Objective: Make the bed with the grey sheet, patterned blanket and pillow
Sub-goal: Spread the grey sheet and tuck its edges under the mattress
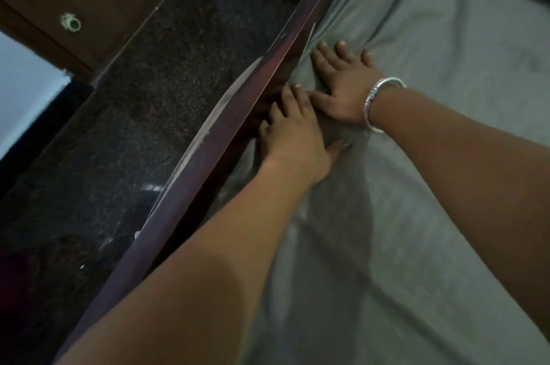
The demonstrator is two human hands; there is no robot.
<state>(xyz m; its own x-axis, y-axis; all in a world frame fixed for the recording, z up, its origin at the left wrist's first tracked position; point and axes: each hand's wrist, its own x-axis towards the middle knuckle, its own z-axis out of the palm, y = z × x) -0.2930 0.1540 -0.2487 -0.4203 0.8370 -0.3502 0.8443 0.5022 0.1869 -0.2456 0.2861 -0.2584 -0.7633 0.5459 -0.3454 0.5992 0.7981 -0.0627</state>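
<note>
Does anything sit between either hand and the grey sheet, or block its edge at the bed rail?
Nothing visible does. The right hand lies flat on the grey sheet; the left hand presses it down beside the wooden rail.

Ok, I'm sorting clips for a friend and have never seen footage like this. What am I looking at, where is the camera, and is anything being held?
There is no machine here. The single picture comes from a camera worn on a person's head, looking forward and down along their two bare arms.

Most of the right side is a bed covered by the grey sheet, which is wrinkled. Running diagonally beside it is the dark wooden bed frame, with a speckled dark floor beyond it.

The right hand, which wears a silver bangle, lies flat on the sheet near the edge. The left hand presses the sheet down where it meets the frame. Neither hand grips anything. No blanket or pillow shows in this picture.
</note>
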